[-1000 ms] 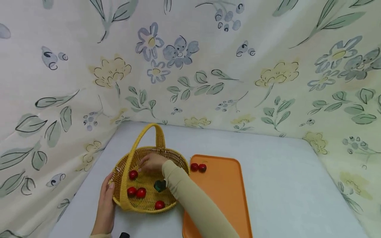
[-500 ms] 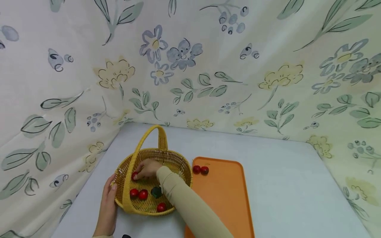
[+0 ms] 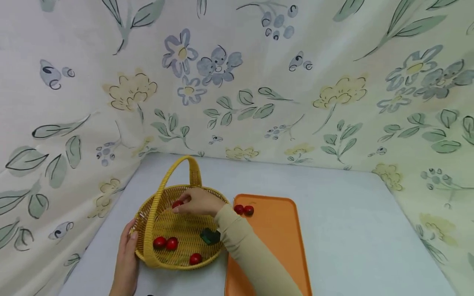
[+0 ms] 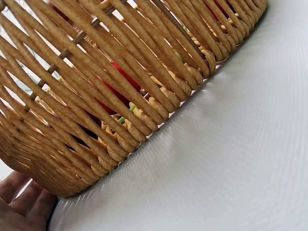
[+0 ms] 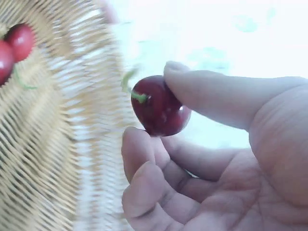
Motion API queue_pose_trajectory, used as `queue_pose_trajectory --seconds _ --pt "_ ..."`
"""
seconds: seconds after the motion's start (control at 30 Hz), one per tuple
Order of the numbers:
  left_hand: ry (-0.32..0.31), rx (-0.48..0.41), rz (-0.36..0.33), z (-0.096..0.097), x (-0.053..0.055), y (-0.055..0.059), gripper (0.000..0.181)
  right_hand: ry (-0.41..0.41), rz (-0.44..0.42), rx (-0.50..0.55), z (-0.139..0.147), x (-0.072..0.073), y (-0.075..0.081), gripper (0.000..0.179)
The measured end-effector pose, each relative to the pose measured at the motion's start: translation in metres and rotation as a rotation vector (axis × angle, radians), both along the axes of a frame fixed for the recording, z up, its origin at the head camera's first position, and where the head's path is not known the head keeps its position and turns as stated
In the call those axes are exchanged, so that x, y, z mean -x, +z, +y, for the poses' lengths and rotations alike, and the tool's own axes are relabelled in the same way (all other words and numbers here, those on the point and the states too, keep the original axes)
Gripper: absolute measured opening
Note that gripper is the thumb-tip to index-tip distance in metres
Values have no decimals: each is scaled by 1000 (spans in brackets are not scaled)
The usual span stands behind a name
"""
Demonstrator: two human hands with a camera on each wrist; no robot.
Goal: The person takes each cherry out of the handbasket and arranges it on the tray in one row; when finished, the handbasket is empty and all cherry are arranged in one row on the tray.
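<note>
My right hand point(image 3: 200, 201) pinches a dark red cherry point(image 5: 159, 107) with a green stem between thumb and fingertips, over the back of the yellow wicker basket point(image 3: 149, 230). Inside the basket lie two cherries side by side, a left cherry point(image 3: 159, 242) and a right cherry point(image 3: 172, 243), plus a front cherry point(image 3: 195, 258). A dark green object point(image 3: 210, 236) lies there too, near my right sleeve. My left hand point(image 3: 126, 259) rests against the basket's left outer side; its fingers point(image 4: 29, 199) touch the weave low down in the left wrist view.
An orange tray point(image 3: 274, 230) lies right of the basket, partly under my right forearm. On its far left corner sit two more cherries, a left one point(image 3: 238, 209) and a right one point(image 3: 249, 210). The basket's tall handle point(image 3: 159, 193) arches over its left part. Floral cloth point(image 3: 237, 82) hangs behind the white table point(image 3: 344, 222).
My right hand reached the cherry at the basket's left, took hold of it, and has lifted it up and to the right. The left hand stays at the basket's side.
</note>
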State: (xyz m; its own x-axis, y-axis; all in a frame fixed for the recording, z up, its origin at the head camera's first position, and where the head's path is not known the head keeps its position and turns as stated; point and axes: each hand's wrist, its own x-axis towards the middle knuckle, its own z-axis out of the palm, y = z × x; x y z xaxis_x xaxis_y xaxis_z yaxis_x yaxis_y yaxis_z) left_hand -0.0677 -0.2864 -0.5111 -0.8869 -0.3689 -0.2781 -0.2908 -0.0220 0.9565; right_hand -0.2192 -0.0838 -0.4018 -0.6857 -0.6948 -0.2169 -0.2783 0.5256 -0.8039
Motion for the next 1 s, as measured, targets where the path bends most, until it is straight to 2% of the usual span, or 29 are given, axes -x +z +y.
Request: queue_pose_trajectory --seconds 0.1,0.2,0.3,0.37,0.47,0.6,0.8,0.93,1.0 --pt "20 -13 -16 -3 -2 1 58 -62 10 113 31 -6 19 33" --pt "49 -30 -37 -6 -3 2 58 -190 -12 214 67 -13 35 30" --pt "69 -39 -42 -7 -2 2 57 -315 -8 293 104 -15 44 29" --pt "77 -40 -49 -7 -2 2 56 -373 -17 337 126 -14 43 31" --pt "93 -38 -59 -5 -1 3 56 -445 -22 372 155 -12 33 37" --pt "102 -51 -60 -3 1 3 55 -529 -58 364 180 -11 5 36" --pt "81 -107 -70 0 2 -2 57 -531 -128 373 196 -11 -39 26" --pt "64 -110 -36 2 3 -4 55 -523 -91 412 198 -8 -53 26" --pt "55 -108 -17 3 3 -4 54 -541 -41 392 197 -6 -59 29"
